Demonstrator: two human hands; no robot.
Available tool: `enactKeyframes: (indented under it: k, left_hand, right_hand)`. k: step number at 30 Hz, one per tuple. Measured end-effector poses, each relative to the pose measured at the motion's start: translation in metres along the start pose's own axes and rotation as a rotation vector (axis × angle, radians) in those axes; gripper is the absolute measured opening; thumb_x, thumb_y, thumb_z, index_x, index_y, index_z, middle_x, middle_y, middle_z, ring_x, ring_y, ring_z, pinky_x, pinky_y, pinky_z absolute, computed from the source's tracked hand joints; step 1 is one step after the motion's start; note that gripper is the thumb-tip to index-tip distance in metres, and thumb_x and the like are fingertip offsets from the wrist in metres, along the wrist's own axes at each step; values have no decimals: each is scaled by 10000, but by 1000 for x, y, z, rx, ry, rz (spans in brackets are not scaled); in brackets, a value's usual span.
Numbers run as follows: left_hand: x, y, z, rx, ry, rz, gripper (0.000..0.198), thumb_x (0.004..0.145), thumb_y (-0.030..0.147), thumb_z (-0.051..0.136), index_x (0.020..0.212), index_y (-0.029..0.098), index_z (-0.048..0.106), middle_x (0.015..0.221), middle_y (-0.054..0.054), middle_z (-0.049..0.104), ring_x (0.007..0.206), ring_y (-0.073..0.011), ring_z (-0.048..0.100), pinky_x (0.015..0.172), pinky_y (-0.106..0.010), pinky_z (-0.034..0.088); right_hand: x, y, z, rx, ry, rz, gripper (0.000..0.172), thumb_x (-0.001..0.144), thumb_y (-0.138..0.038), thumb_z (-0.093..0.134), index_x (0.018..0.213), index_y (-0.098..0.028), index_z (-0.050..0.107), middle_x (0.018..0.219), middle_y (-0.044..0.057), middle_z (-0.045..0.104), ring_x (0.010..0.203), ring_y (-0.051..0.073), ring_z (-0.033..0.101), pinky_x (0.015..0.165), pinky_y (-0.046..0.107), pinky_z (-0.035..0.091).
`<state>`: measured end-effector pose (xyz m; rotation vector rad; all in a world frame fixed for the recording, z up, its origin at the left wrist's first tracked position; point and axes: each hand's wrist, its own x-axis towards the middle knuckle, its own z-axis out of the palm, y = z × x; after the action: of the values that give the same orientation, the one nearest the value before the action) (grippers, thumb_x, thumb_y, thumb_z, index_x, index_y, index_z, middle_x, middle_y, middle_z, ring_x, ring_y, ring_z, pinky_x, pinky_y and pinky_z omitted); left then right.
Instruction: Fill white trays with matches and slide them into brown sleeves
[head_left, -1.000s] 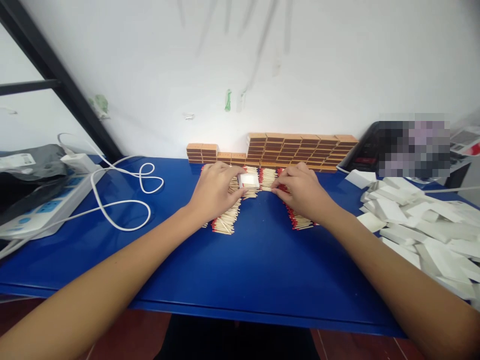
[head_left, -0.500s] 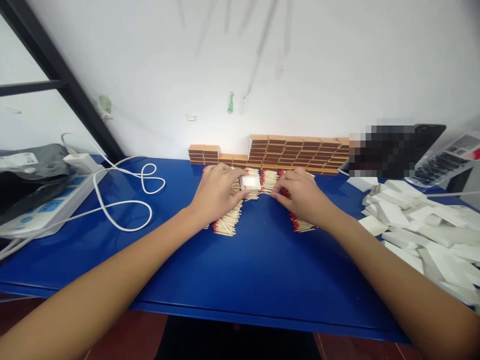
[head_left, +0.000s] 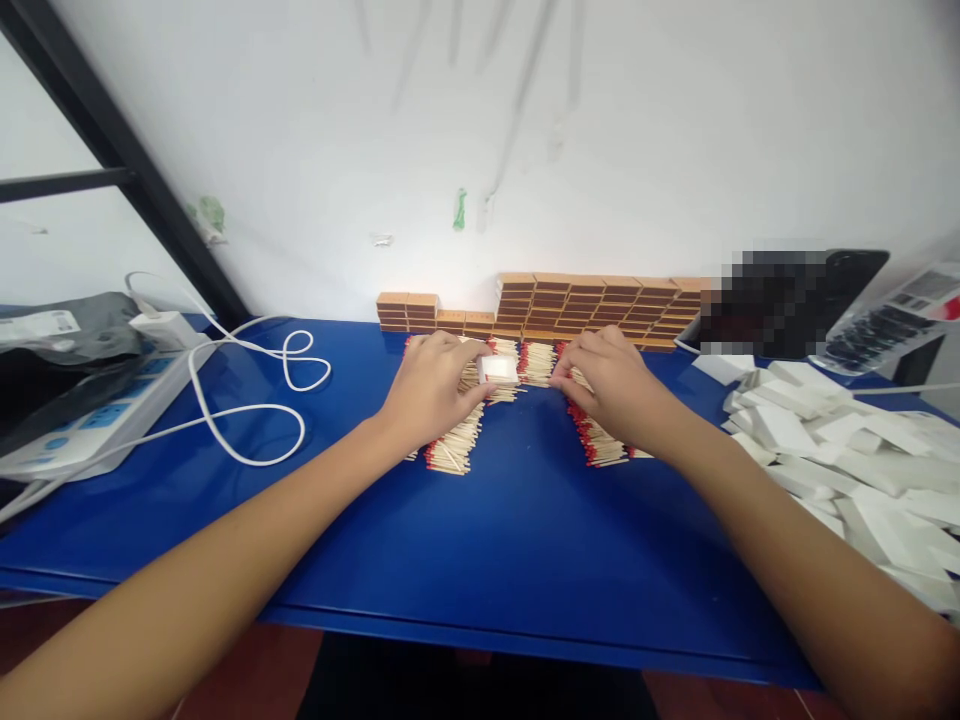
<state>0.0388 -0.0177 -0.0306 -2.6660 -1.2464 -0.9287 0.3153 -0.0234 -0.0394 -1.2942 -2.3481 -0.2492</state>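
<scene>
Between its thumb and fingers, my left hand (head_left: 431, 385) grips a small white tray (head_left: 499, 369) at its left end. Below and around that hand lie rows of red-tipped matches (head_left: 455, 440). My right hand (head_left: 611, 385) is at the right-hand match rows (head_left: 600, 440), thumb and index finger pinched together. Whatever those fingertips hold, if anything, is too small to make out. A further bunch of matches (head_left: 537, 363) lies between the two hands. Stacked brown matchboxes (head_left: 589, 300) stand behind, against the wall.
White paper trays (head_left: 847, 440) are heaped on the right of the blue table (head_left: 480, 560). A dark phone (head_left: 859, 290) leans behind them beside a plastic packet (head_left: 892, 320). At the left are a power strip (head_left: 97, 430), a black bag (head_left: 67, 350) and a looped white cable (head_left: 300, 385).
My right hand has shifted slightly right, uncovering more of the match rows under it. My left hand still holds the white tray in nearly the same place.
</scene>
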Motion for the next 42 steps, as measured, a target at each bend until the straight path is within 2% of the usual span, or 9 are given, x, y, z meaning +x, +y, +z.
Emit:
enactKeyframes:
  k: [5,9,14,24,29,32,36,38,42]
  left_hand:
    - [-2,6,3,-25,-4,43,402,899,382,853,1226,194,713,1150,-88,798,1141,-303,692,994,-461,477]
    - [-3,14,1,-38,24,78,383,897,375,856,1213,206,719,1118,-71,798,1116,-285,693,988,-438,470]
    - [-5,22,-2,-72,24,121,333,910,339,835,1193,213,715,1175,-70,788,1139,-273,684,1014,-437,452]
    - [-5,21,-1,-112,36,131,319,914,347,834,1178,213,714,1165,-68,789,1130,-274,692,1014,-436,471]
    - [-4,21,-2,-119,28,132,326,916,346,835,1190,215,715,1165,-61,792,1122,-260,698,1018,-432,471]
    - [-4,18,-2,-100,56,80,370,900,380,853,1208,218,726,1185,-58,793,1132,-266,698,1020,-430,473]
    - [0,13,-5,-56,75,-57,369,897,392,851,1201,217,735,1172,-62,797,1135,-287,700,1047,-465,462]
    - [1,11,-7,-39,97,-98,345,907,384,839,1195,229,730,1161,-48,800,1141,-289,696,1059,-478,452]
    - [3,8,-7,-32,121,-101,343,906,397,837,1179,221,729,1133,-44,804,1120,-288,701,1045,-473,456]
  right_hand:
    - [1,-18,-12,57,140,-66,133,1023,-272,579,910,-237,641,945,110,658,954,311,497,881,481,435]
    - [2,-32,-15,98,145,-130,91,1017,-237,603,932,-237,635,964,109,681,943,304,506,856,467,442]
    - [2,-42,-14,119,149,-155,84,1019,-210,609,946,-234,644,990,108,688,949,297,516,861,465,450]
    - [1,-40,-7,202,139,-122,64,1007,-222,654,953,-238,683,1004,92,692,982,287,537,884,466,441]
    - [2,-44,-8,247,184,-104,79,1015,-257,640,974,-241,706,988,92,693,969,286,546,866,467,442]
    - [4,-39,-13,228,215,-79,132,1027,-312,622,978,-242,722,967,100,693,970,297,553,860,473,443]
    - [2,-16,-14,104,184,24,223,1027,-360,594,928,-227,741,925,117,686,976,317,547,867,489,421]
    - [-1,-3,-7,35,115,58,192,984,-369,646,898,-235,753,940,122,687,1008,335,536,870,490,405]
    - [-4,10,9,36,-34,57,113,932,-343,715,942,-251,780,991,117,706,1013,327,541,870,462,407]
